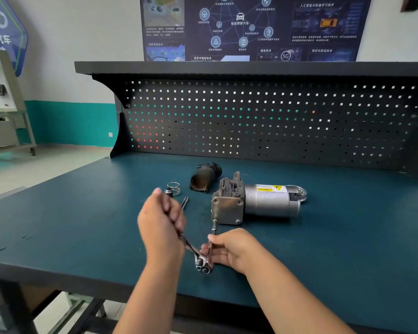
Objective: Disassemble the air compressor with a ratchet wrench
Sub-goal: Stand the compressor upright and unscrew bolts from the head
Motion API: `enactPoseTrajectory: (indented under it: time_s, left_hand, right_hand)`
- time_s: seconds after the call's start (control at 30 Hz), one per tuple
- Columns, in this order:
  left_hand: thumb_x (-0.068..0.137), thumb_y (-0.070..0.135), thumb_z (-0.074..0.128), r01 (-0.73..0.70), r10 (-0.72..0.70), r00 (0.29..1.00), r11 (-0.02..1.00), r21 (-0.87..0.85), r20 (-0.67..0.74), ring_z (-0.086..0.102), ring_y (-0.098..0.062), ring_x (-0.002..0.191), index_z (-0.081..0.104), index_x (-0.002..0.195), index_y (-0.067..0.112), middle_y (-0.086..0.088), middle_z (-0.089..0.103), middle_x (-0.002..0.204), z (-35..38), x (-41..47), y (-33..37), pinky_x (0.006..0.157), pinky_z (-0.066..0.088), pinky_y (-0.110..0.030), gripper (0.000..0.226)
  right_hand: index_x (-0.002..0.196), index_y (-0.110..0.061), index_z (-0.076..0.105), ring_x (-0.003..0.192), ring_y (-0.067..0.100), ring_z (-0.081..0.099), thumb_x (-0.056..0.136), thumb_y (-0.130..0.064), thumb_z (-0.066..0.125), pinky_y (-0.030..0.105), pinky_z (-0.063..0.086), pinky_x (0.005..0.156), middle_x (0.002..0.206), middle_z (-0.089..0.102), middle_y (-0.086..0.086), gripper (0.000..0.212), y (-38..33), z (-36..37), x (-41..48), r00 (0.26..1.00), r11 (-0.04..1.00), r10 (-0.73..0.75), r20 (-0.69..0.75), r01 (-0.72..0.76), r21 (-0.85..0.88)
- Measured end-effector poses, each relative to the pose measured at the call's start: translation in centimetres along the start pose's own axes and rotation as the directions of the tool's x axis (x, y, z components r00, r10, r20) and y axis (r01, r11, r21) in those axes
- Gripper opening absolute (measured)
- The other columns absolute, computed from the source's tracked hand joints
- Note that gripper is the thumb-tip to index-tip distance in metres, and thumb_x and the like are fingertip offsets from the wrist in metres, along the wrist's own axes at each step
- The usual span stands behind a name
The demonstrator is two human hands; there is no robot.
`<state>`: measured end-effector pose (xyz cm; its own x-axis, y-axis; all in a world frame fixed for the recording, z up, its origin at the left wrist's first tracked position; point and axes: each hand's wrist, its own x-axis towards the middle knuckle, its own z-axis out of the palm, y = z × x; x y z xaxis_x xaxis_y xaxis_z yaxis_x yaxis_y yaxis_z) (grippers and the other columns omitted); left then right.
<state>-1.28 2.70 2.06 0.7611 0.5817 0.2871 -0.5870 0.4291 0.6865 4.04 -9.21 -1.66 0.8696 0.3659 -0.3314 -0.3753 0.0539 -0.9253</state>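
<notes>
Air compressor [263, 203] lies on its side mid-bench [82, 213], end plate [227, 209] towards me. I judge it heavy, rigid metal. The smooth motor can looks slippery, so I would brace the ribbed cast head instead. Left hand [162, 222] wraps the ratchet wrench [198, 257] handle. Right hand [229, 249] pinches its extension bar, tip at the plate's lower-left corner. The thin bar may tilt off.
</notes>
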Motion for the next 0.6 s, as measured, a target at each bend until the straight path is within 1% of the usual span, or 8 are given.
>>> enactPoseTrajectory:
  time_s: [0.07,0.13,0.2,0.27,0.33,0.43,0.5,0.6]
  left_hand:
    - [0.095,0.02,0.036,0.008,-0.014,0.996,0.998,-0.063,-0.09,0.022,-0.01,0.031,0.034,0.052,0.02,0.006,0.029,0.04,-1.2,0.3,0.1,0.031,0.019,-0.017,0.043]
    - [0.094,0.021,0.036,0.009,-0.019,0.991,0.997,-0.078,-0.131,0.023,-0.01,0.031,0.033,0.054,0.019,0.006,0.029,0.041,-1.8,0.4,-0.1,0.031,0.02,-0.018,0.041]
    - [0.094,0.021,0.037,0.004,-0.017,0.99,0.996,-0.095,-0.14,0.023,-0.01,0.032,0.032,0.055,0.019,0.006,0.028,0.041,-2.3,0.4,0.0,0.031,0.021,-0.017,0.039]
    - [0.093,0.02,0.037,-0.007,-0.01,0.99,0.993,-0.117,-0.143,0.021,-0.01,0.032,0.03,0.056,0.018,0.006,0.027,0.041,-2.8,0.5,0.2,0.031,0.019,-0.017,0.038]
    - [0.093,0.02,0.036,-0.01,-0.009,0.99,0.99,-0.139,-0.137,0.019,-0.009,0.031,0.029,0.055,0.019,0.006,0.025,0.04,-3.3,0.6,0.4,0.03,0.017,-0.017,0.038]
    - [0.093,0.022,0.036,0.003,-0.027,0.991,0.984,-0.178,-0.132,0.019,-0.008,0.031,0.029,0.053,0.02,0.007,0.025,0.04,-4.1,0.6,0.7,0.029,0.016,-0.018,0.04]
    - [0.092,0.023,0.036,-0.001,-0.026,0.99,0.981,-0.192,-0.136,0.019,-0.008,0.03,0.031,0.05,0.021,0.007,0.025,0.039,-4.6,0.6,0.9,0.029,0.015,-0.018,0.042]
    - [0.092,0.023,0.035,-0.041,0.014,0.99,0.981,-0.187,-0.143,0.02,-0.008,0.03,0.033,0.047,0.022,0.007,0.025,0.039,-4.8,0.8,1.2,0.03,0.016,-0.017,0.045]
  right_hand:
    - [0.082,0.004,0.048,0.044,0.023,0.064,0.094,0.004,0.047,0.03,0.056,0.047,0.068,0.06,0.02,0.013,-0.1,0.6,-0.5,0.999,0.999,0.027,0.029,-0.028,0.029]
    - [0.083,0.002,0.049,0.05,0.024,0.065,0.095,0.002,0.047,0.031,0.057,0.052,0.071,0.061,0.02,0.012,0.0,0.8,-0.8,1.0,0.999,0.004,0.03,-0.003,-0.035]
    - [0.083,-0.002,0.052,0.05,0.021,0.065,0.094,-0.003,0.051,0.027,0.055,0.048,0.069,0.063,0.016,0.011,-0.1,0.4,-1.2,0.999,0.981,-0.047,-0.012,0.044,-0.188]
    - [0.081,-0.006,0.056,0.045,0.017,0.063,0.093,-0.011,0.054,0.022,0.05,0.043,0.062,0.064,0.009,0.013,-0.2,-0.4,-1.4,0.991,0.909,-0.121,-0.062,0.086,-0.408]
    - [0.076,-0.01,0.059,0.043,0.016,0.061,0.091,-0.014,0.055,0.02,0.046,0.042,0.057,0.064,0.004,0.015,-0.5,-1.5,-1.7,0.972,0.847,-0.2,-0.126,0.107,-0.521]
    - [0.077,-0.01,0.059,0.047,0.016,0.06,0.087,-0.011,0.055,0.022,0.047,0.045,0.065,0.065,0.005,0.01,-0.9,-3.0,-1.5,0.928,0.838,-0.295,-0.226,0.138,-0.528]
    - [0.085,-0.013,0.056,0.059,0.019,0.062,0.085,-0.011,0.057,0.027,0.049,0.052,0.077,0.064,0.004,0.002,-1.0,-3.6,-1.1,0.873,0.808,-0.384,-0.301,0.16,-0.567]
    - [0.111,-0.013,0.045,0.084,0.019,0.055,0.084,-0.023,0.064,0.027,0.042,0.062,0.1,0.055,-0.001,0.035,-1.3,-3.7,-0.2,0.804,0.711,-0.496,-0.328,0.16,-0.685]
